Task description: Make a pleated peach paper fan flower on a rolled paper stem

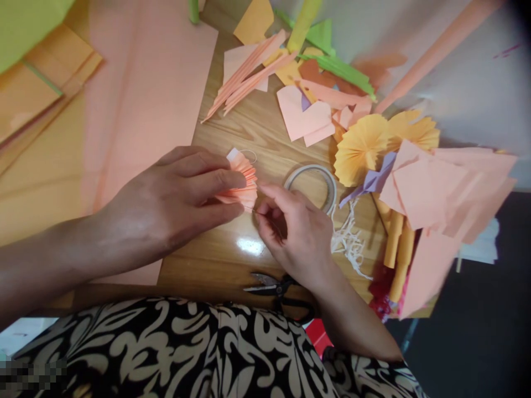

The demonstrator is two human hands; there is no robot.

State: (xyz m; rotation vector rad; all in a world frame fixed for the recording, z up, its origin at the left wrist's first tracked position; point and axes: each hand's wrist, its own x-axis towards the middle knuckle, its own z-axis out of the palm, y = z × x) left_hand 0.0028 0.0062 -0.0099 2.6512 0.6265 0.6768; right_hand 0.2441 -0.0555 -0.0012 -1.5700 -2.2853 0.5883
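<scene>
A small pleated peach paper fan [250, 176] is pinched under the fingers of my left hand [182, 193], which covers much of it. My right hand [294, 221] is closed at the fan's lower right edge, its thumb and fingertips on a thin thread [254, 210] that runs to the paper. The forefinger is close to the fan's right side. A fine loop of thread [249, 155] sticks out at the fan's top. Just beyond my right hand lies a roll of tape [311, 170]. Black-handled scissors [277, 286] rest below it, near the table's front edge.
Large peach sheets [166, 72] and orange paper [37, 94] cover the left. Folded strips and scraps [307, 113] are strewn at the back. On the right are yellow paper rosettes [362, 149], white string [350, 240], orange rolls [401, 257] and stacked peach sheets [435, 185].
</scene>
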